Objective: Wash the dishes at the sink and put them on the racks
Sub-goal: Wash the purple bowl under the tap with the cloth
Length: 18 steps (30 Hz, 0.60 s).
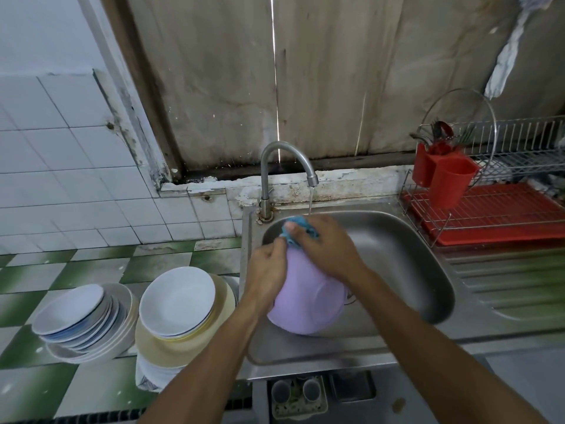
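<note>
**Lilac round plastic bowl [305, 298] held over the sink**

One smooth bowl tilts, convex side up, above the oval stainless-steel sink basin [397, 255]. Left hand [267, 267] grips its rim; right hand [327, 246] clutches one crumpled blue cloth [298, 228] against it. Two stacks of white plates [180, 304] stand left.

Over the sink [428, 258], the left grip [269, 270] is holding a tilted lilac bowl [305, 301] by its edge, its underside facing up. The right grip [324, 249] is pressing a blue cloth [298, 224] against the bowl's upper edge. At the sink's back edge a tap [287, 154] is running a thin stream of water [310, 200] down just behind the cloth. Left of the sink, a low plate stack [79, 319] and a taller plate stack [180, 304] are sitting side by side. Right of the sink, a wire rack [513, 160] is standing on the surface, carrying a red cutlery holder [443, 179] above a red tray [495, 215].
</note>
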{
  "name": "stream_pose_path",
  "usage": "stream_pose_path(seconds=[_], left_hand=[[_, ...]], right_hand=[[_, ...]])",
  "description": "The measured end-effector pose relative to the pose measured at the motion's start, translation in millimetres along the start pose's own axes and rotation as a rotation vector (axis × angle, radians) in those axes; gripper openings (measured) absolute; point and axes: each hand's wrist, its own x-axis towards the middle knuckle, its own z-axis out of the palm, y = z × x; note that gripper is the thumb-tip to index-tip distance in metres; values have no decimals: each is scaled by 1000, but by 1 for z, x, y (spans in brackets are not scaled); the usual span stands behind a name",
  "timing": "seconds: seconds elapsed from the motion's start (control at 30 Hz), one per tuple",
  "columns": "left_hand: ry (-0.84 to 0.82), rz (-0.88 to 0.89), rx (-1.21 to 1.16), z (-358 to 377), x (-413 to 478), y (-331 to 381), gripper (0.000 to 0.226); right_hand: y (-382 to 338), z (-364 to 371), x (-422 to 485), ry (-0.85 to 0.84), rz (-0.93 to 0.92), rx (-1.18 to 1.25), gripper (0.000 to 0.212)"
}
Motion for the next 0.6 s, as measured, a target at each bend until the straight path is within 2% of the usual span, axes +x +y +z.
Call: stream_pose_path(seconds=[0.07,0.13,0.2,0.23,0.33,0.37,0.43,0.47,0.53,0.6], left_hand=[[32,95,57,-8,1,5,52],[103,198,119,-11,1,3,62],[195,218,171,-3,8,-7,61],[172,130,143,1,9,-6,58],[-252,-547,-309,6,5,2,74],[-333,-624,-367,2,2,3,62],[-311,-562,-377,0,-1,-1,34],[-263,-490,-392,1,0,-5,30],[-186,-316,-388,4,4,-13,38],[-188,-214,-415,8,-1,-10,33]], right_hand=[[7,-16,1,-15,73,102,56],[12,-17,-6,118,63,60,68],[12,-4,-13,298,9,-45,70],[12,3,-17,388,-43,-109,66],[17,13,-27,598,-228,-308,49],[22,14,-30,589,-288,-358,52],[24,12,-35,424,-242,-330,67],[22,7,-35,324,-123,-249,71],[14,-4,-28,186,129,35,69],[13,-12,-20,0,203,211,58]])
